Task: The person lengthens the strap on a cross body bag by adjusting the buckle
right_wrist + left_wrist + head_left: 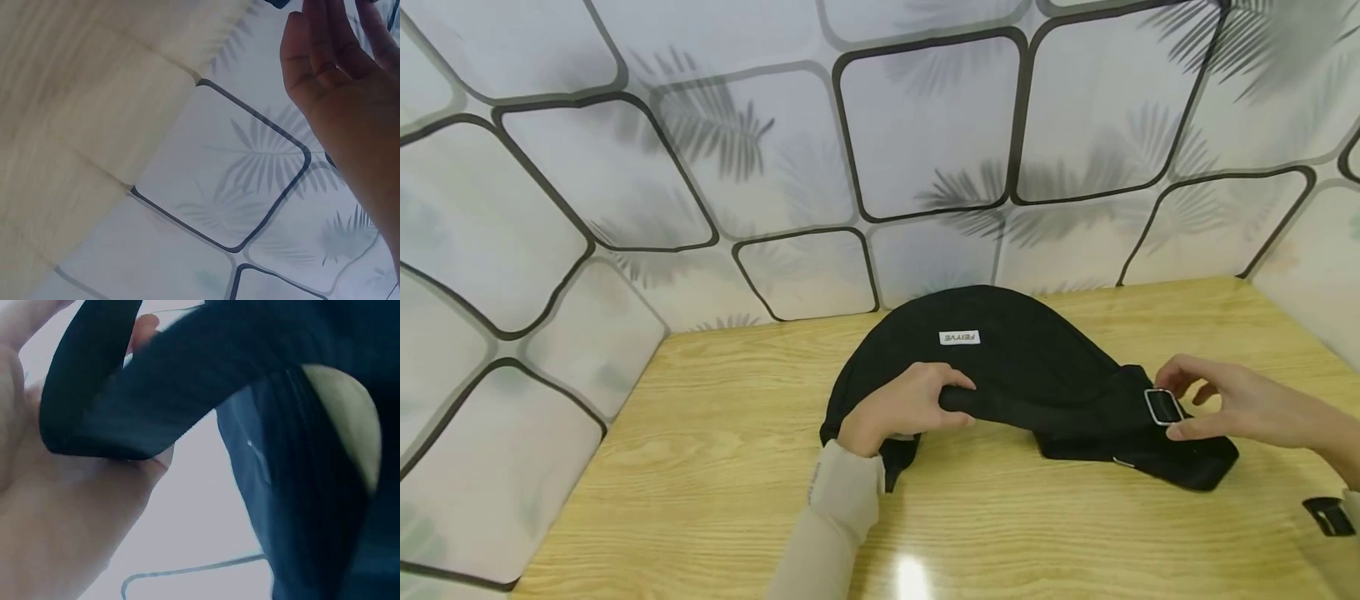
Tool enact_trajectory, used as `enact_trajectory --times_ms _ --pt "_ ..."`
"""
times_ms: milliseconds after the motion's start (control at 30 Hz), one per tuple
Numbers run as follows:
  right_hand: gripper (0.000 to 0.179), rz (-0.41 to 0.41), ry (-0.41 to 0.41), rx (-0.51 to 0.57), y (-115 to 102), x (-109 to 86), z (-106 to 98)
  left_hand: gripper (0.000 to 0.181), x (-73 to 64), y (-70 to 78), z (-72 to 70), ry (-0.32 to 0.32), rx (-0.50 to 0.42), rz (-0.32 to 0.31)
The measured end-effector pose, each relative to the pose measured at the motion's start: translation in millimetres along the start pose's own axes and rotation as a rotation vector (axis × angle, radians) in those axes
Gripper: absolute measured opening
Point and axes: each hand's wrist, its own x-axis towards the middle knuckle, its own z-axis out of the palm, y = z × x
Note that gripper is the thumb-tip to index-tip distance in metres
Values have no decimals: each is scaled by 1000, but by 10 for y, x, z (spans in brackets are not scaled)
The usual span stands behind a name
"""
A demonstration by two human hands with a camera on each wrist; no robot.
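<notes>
A black crescent-shaped fabric bag with a white label reads upside down in the head view. My left hand grips its wide black strap in front of the bag's body. In the left wrist view, the strap bends across the palm. At the right end, my right hand pinches the square silver buckle on the strap between thumb and fingers. Only a dark sliver of the bag shows near the fingers in the right wrist view.
The bag rests on a light wood-grain table. Behind and at both sides rises a pale wall covering printed with dark rounded outlines and leaves. A black band sits at my right sleeve.
</notes>
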Motion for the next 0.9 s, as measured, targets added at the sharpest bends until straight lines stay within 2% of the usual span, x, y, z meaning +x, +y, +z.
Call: enact_trajectory --times_ms 100,267,367,533,633,767,900 --pt "45 15 -22 -23 -14 -6 -51 45 31 104 5 17 82 -1" --pt "42 23 -11 -59 -13 -42 -149 42 95 227 10 109 200 34" --pt "38 -1 2 -74 -12 -66 -197 38 150 251 26 118 190 85" --pt "31 -60 -11 -49 -11 -89 -230 31 269 270 91 92 141 157" --pt "27 -93 -41 -11 19 -114 -230 28 350 291 141 77 135 171" --pt "22 -89 -93 26 81 -152 -214 27 457 321 214 53 114 185" --pt "20 -82 -149 90 111 -177 -178 27 556 363 280 -2 89 160"
